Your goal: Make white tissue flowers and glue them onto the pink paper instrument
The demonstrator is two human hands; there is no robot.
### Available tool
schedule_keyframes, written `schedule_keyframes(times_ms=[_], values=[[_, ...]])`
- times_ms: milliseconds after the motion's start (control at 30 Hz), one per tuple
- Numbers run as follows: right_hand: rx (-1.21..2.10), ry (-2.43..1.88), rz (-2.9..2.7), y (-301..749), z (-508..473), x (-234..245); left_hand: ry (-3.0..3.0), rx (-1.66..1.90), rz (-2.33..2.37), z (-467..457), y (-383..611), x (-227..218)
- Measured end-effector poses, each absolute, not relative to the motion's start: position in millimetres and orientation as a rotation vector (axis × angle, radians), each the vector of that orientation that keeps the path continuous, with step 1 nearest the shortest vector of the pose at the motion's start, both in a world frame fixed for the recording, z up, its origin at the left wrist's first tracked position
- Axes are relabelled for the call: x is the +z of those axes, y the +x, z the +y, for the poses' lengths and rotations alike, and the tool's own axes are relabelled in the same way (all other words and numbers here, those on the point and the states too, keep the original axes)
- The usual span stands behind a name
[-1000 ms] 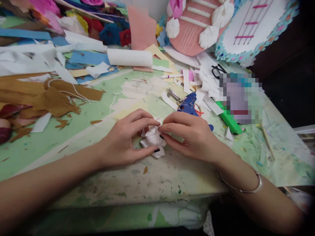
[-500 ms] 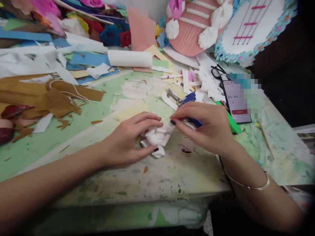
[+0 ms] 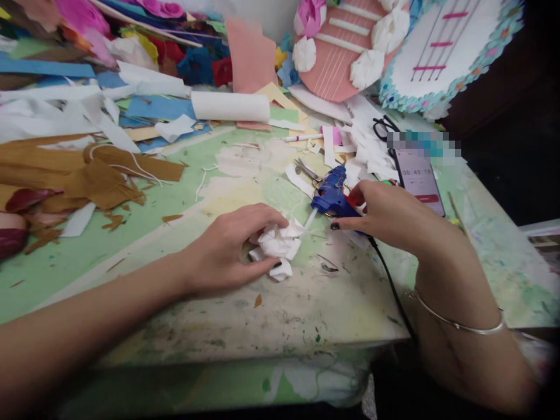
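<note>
My left hand (image 3: 234, 251) rests on the table with thumb and fingers curved around a white paper flower (image 3: 277, 245), holding it from the left side. A blue hot glue gun (image 3: 331, 191) lies just right of the flower. From its near end a translucent glue stick (image 3: 311, 220) points toward the petals. My right hand (image 3: 385, 219) is at the gun's handle, the thumb on the near side and the fingers bent by the red trigger; part of the grip is hidden behind the hand. Scissors (image 3: 308, 170) lie beside the gun.
A black cord (image 3: 391, 286) runs from the gun over the table's front edge. White paper strips (image 3: 370, 149), glasses (image 3: 384, 128) and a phone (image 3: 417, 181) lie at right. A white paper roll (image 3: 230, 107) and brown crepe paper (image 3: 100, 178) lie further left.
My right hand has moved right, away from the flower, with its pinch opened, and is now at the glue gun's handle. My left hand stays on the flower.
</note>
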State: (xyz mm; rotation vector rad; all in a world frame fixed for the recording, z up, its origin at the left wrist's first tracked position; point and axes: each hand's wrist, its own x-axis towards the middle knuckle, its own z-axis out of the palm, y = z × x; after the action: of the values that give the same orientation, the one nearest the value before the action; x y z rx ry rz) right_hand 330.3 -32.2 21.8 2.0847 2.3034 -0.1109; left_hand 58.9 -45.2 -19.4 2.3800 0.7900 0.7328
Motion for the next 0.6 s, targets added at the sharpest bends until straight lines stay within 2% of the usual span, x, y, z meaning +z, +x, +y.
schedule_keyframes(times_ms=[333,600], values=[[-0.039,2.123,2.407,319,-25,17,2.395,0.691,0.798,-43,61,-20],[-0.093,2.262,2.33,326,-28,34,2.361,0.678,0.758,-40,61,-19]])
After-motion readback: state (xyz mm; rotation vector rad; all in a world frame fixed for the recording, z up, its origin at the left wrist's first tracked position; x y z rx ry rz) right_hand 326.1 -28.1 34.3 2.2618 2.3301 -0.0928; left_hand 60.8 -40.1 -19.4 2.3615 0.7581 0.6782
